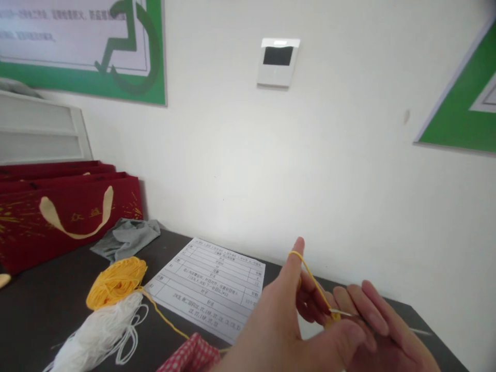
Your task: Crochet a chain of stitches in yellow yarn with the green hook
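Note:
My left hand [271, 320] has its index finger raised, with a strand of yellow yarn [314, 278] looped over it near the tip. Its other fingers are closed on a small piece of yellow crochet work [332, 317], which they mostly hide. In my right hand [395, 336] is a thin metal crochet hook [420, 331]; its head touches the yellow yarn at the work, and its other end sticks out to the right. The two hands meet closely above the table. A ball of yellow yarn [116, 281] lies at the left, its strand running toward my left sleeve.
A white yarn skein [98, 330] lies against the yellow ball. Behind them are a grey cloth [129, 238] and dark red gift bags [73, 212]. A printed pattern sheet [209, 289] lies on the dark table [170, 243], which stands against a white wall [240, 165]. Red checked cloth [191, 355] shows below.

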Available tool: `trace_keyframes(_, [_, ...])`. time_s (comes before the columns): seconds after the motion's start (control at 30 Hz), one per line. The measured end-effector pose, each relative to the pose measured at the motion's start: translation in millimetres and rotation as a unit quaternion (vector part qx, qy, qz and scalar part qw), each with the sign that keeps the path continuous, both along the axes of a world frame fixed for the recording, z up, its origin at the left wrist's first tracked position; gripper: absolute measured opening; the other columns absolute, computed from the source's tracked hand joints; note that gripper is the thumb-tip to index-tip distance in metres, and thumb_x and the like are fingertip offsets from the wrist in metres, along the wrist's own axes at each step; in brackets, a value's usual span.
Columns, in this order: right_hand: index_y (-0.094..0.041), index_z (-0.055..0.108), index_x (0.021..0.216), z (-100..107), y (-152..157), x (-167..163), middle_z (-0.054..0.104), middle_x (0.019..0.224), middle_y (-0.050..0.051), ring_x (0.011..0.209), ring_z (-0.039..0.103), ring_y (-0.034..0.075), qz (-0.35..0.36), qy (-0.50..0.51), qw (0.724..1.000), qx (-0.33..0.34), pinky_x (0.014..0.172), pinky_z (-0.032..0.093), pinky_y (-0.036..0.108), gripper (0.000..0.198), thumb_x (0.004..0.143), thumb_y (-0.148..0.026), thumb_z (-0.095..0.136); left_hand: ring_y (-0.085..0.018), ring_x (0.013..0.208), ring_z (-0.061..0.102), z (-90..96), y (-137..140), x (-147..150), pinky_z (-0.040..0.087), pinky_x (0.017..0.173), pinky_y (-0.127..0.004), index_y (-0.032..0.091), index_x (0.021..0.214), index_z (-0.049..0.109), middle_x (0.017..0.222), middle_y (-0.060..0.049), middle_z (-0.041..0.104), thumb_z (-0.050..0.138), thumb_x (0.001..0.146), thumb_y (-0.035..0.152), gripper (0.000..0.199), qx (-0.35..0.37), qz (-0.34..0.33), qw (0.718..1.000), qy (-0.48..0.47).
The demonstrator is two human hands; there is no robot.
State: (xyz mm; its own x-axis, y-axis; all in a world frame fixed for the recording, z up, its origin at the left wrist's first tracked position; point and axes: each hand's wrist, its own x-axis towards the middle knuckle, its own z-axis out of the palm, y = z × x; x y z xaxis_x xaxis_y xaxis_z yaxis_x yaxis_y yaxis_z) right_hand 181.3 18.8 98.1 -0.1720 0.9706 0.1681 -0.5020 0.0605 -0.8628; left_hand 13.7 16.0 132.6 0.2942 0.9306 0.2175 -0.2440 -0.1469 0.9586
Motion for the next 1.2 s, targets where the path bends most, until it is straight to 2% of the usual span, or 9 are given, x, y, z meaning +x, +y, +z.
trace_keyframes(0.17, [-0.023, 0.060, 0.055, 16.7, -8.1, -11.7, 0.045, 0.054, -0.002, 0.054, 0.042, 0.014, -0.041, 0.059, 0.996, 0.043, 0.055, 0.045, 0.029, 0.042, 0.090, -0.045, 0.065, -0.014, 0.078, 0.059, 2.4, 2.9, -1.3, 0.047, 0.085, -0.034, 0.017, 0.154, 0.033, 0.083, 0.002, 0.064, 0.069, 0.078, 0.013, 0.085, -0.018, -0.012, 1.000, -0.022])
trace_keyframes(0.37, [-0.022, 0.061, 0.056, 17.0, -13.7, -4.7, 0.049, 0.056, -0.001, 0.056, 0.043, 0.015, -0.061, 0.029, 0.995, 0.070, 0.056, 0.044, 0.028, 0.044, 0.093, -0.047, 0.062, -0.012, 0.080, 0.060, 1.0, 2.3, 2.8, 0.049, 0.083, -0.030, 0.023, 0.147, 0.046, 0.096, 0.000, 0.066, 0.073, 0.070, 0.005, 0.083, -0.012, 0.033, 0.999, -0.022])
trace_keyframes(0.5, [-0.022, 0.059, 0.054, 19.1, -13.5, -6.8, 0.049, 0.056, -0.001, 0.056, 0.043, 0.015, -0.076, 0.015, 0.994, 0.074, 0.055, 0.043, 0.027, 0.046, 0.093, -0.046, 0.061, -0.013, 0.074, 0.061, 6.3, -1.5, 7.2, 0.050, 0.084, -0.032, 0.019, 0.152, 0.037, 0.078, 0.004, 0.068, 0.075, 0.069, 0.007, 0.092, -0.042, 0.016, 0.999, -0.017])
trace_keyframes(0.63, [-0.021, 0.057, 0.050, 27.7, -14.7, -4.8, 0.045, 0.051, -0.001, 0.051, 0.040, 0.014, -0.122, -0.065, 0.985, 0.100, 0.049, 0.036, 0.028, 0.051, 0.090, -0.051, 0.062, -0.014, 0.071, 0.062, 10.0, -4.1, 7.9, 0.049, 0.087, -0.033, 0.018, 0.153, 0.035, 0.072, 0.006, 0.068, 0.075, 0.070, 0.012, 0.093, -0.036, 0.068, 0.996, 0.041])
trace_keyframes(0.73, [-0.022, 0.056, 0.051, 32.3, -19.4, 4.5, 0.047, 0.050, -0.001, 0.049, 0.042, 0.014, -0.143, -0.196, 0.957, 0.156, 0.047, 0.033, 0.029, 0.056, 0.093, -0.058, 0.054, -0.014, 0.070, 0.063, 10.5, -4.2, 7.4, 0.047, 0.089, -0.034, 0.019, 0.154, 0.035, 0.069, 0.007, 0.067, 0.075, 0.071, 0.015, 0.092, -0.017, 0.095, 0.992, 0.085])
trace_keyframes(0.9, [-0.023, 0.055, 0.056, 37.2, -27.9, 11.1, 0.052, 0.052, 0.000, 0.047, 0.046, 0.013, -0.198, -0.363, 0.858, 0.305, 0.049, 0.038, 0.029, 0.055, 0.102, -0.050, 0.042, -0.016, 0.075, 0.064, 7.9, -3.0, 7.9, 0.048, 0.089, -0.033, 0.022, 0.154, 0.034, 0.069, 0.007, 0.064, 0.072, 0.076, 0.017, 0.088, 0.022, 0.127, 0.982, 0.138])
trace_keyframes(1.03, [-0.024, 0.055, 0.057, 37.0, -22.6, 5.6, 0.054, 0.052, 0.000, 0.047, 0.050, 0.014, -0.268, -0.395, 0.825, 0.301, 0.049, 0.041, 0.028, 0.048, 0.101, -0.042, 0.046, -0.015, 0.077, 0.063, 7.2, -1.8, 6.3, 0.048, 0.089, -0.033, 0.024, 0.153, 0.038, 0.071, 0.007, 0.062, 0.071, 0.079, 0.018, 0.081, 0.044, 0.149, 0.979, 0.130])
trace_keyframes(1.13, [-0.026, 0.069, 0.068, 30.1, -14.3, -0.3, 0.073, 0.082, 0.006, 0.069, 0.066, 0.020, -0.297, -0.365, 0.841, 0.266, 0.057, 0.048, 0.029, 0.034, 0.096, -0.039, 0.054, -0.015, 0.074, 0.063, 7.2, 0.7, 4.6, 0.049, 0.088, -0.033, 0.023, 0.152, 0.039, 0.070, 0.006, 0.065, 0.076, 0.075, 0.017, 0.086, 0.008, 0.107, 0.992, 0.067])
trace_keyframes(1.2, [-0.027, 0.075, 0.084, 23.4, -9.8, -4.8, 0.076, 0.095, 0.008, 0.082, 0.069, 0.024, -0.235, -0.320, 0.892, 0.214, 0.063, 0.051, 0.031, 0.026, 0.093, -0.044, 0.058, -0.014, 0.072, 0.063, 6.3, 3.5, 4.4, 0.050, 0.086, -0.032, 0.022, 0.152, 0.040, 0.070, 0.005, 0.068, 0.079, 0.072, 0.017, 0.089, -0.019, 0.085, 0.996, 0.021])
